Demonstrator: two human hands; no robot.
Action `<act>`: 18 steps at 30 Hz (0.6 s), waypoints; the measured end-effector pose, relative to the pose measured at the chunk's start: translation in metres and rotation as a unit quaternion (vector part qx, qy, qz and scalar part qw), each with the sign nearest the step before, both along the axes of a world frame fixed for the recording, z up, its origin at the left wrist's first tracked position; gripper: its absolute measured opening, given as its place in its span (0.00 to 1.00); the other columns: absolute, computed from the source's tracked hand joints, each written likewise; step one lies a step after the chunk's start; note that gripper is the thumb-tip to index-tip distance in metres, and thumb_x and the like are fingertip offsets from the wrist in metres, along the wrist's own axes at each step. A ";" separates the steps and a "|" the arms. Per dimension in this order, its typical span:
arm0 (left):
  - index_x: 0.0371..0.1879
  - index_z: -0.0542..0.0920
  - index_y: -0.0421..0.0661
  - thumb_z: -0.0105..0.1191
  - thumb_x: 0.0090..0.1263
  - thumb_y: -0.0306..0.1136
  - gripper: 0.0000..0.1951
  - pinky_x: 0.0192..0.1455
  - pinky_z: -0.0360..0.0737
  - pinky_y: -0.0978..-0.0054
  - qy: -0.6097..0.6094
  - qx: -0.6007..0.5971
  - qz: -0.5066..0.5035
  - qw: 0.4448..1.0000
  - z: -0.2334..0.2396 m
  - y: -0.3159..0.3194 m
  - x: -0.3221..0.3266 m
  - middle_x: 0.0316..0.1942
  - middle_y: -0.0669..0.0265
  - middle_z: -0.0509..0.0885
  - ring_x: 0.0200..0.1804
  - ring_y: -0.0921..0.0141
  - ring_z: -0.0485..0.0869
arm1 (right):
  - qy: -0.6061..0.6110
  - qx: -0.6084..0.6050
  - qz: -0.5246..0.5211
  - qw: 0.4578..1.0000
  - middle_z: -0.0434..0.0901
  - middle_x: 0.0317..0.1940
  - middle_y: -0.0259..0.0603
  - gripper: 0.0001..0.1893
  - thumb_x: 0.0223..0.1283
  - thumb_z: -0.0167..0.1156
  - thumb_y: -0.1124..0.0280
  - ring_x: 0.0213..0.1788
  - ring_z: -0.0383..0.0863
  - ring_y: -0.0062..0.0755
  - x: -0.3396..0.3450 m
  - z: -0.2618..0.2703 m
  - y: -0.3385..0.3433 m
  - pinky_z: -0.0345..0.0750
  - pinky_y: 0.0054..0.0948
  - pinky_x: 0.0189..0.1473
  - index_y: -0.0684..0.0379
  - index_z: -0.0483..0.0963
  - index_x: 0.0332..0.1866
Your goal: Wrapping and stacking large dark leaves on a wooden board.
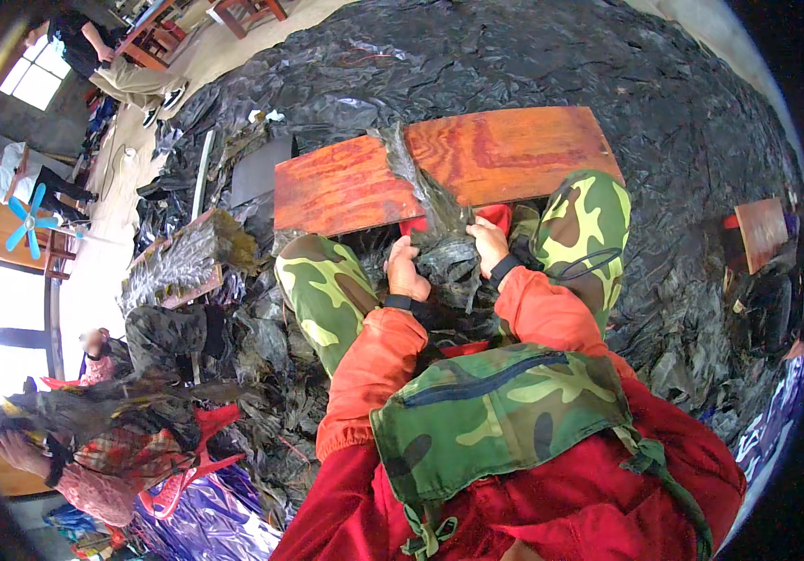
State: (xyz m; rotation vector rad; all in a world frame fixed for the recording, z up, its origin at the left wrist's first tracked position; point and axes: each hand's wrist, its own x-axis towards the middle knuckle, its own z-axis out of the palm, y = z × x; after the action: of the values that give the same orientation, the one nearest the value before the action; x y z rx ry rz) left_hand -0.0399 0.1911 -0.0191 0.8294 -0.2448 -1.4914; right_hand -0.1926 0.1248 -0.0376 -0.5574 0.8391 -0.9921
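A reddish-brown wooden board [507, 158] lies across the front of my knees. Over its middle drapes a dark, crinkled strip [405, 165] that looks like dried kelp, hanging down off the near edge. My right hand [489, 245] pinches the strip's right side just below the board. To the left of the strip is my left hand [407, 272], its fingers partly curled; whether they grip anything is hidden. Between my hands and knees hangs a bunch of the same dark sheets [444, 263]. Red material [500, 216] shows under the board.
Dark crinkled sheets [584, 63] cover the floor around me. At left stands another board draped with sheets [177, 266]. A co-worker's pink sleeve [96, 491] is at lower left. Two people [12, 172] are farther off, near a blue fan [30, 223]. A small board [761, 235] stands right.
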 end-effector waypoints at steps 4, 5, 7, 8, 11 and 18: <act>0.46 0.74 0.45 0.49 0.59 0.60 0.29 0.51 0.70 0.62 0.034 0.183 -0.019 0.982 0.001 -0.004 0.008 0.44 0.66 0.76 0.46 0.65 0.74 | 0.019 0.021 -0.001 1.000 0.78 0.37 0.37 0.16 0.60 0.51 0.63 0.38 0.76 0.28 0.001 0.002 -0.003 0.73 0.28 0.43 0.64 0.72 0.47; 0.48 0.74 0.45 0.47 0.50 0.71 0.40 0.52 0.69 0.57 -0.042 0.200 -0.010 0.979 0.027 -0.003 -0.016 0.47 0.65 0.74 0.49 0.62 0.73 | 0.044 0.070 -0.018 0.996 0.78 0.38 0.37 0.18 0.59 0.52 0.59 0.39 0.77 0.28 -0.006 0.003 -0.004 0.72 0.28 0.44 0.64 0.72 0.47; 0.46 0.75 0.45 0.56 0.55 0.56 0.28 0.50 0.71 0.60 0.016 0.245 -0.089 0.965 0.019 0.000 -0.015 0.42 0.65 0.78 0.45 0.63 0.76 | 0.088 0.131 -0.001 0.988 0.76 0.45 0.37 0.29 0.53 0.59 0.50 0.45 0.73 0.23 -0.002 0.007 -0.001 0.68 0.23 0.48 0.67 0.72 0.49; 0.44 0.76 0.44 0.58 0.58 0.50 0.23 0.48 0.73 0.62 0.069 0.246 -0.131 0.958 0.027 0.000 -0.024 0.40 0.65 0.80 0.43 0.65 0.77 | 0.117 0.103 0.006 0.988 0.76 0.45 0.37 0.28 0.54 0.59 0.52 0.45 0.73 0.23 -0.008 0.002 -0.001 0.69 0.24 0.48 0.67 0.72 0.50; 0.40 0.77 0.45 0.57 0.60 0.37 0.13 0.45 0.75 0.67 -0.122 0.181 -0.079 0.973 -0.041 -0.006 0.006 0.35 0.67 0.81 0.38 0.68 0.79 | 0.114 0.029 0.037 0.992 0.77 0.42 0.38 0.21 0.56 0.59 0.61 0.43 0.75 0.26 0.012 0.013 0.007 0.70 0.25 0.46 0.66 0.72 0.48; 0.38 0.75 0.46 0.53 0.59 0.26 0.08 0.43 0.75 0.69 -0.038 0.039 0.019 0.998 -0.021 -0.003 -0.012 0.35 0.68 0.80 0.38 0.70 0.78 | 0.101 0.057 -0.045 0.992 0.77 0.39 0.38 0.15 0.56 0.57 0.72 0.39 0.75 0.28 0.001 0.008 0.005 0.72 0.27 0.43 0.66 0.71 0.47</act>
State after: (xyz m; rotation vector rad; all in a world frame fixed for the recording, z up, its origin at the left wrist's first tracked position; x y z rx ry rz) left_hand -0.0520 0.1883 -0.0404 0.9506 -0.2267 -1.4426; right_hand -0.1911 0.1302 -0.0293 -0.5300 1.1026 -0.9737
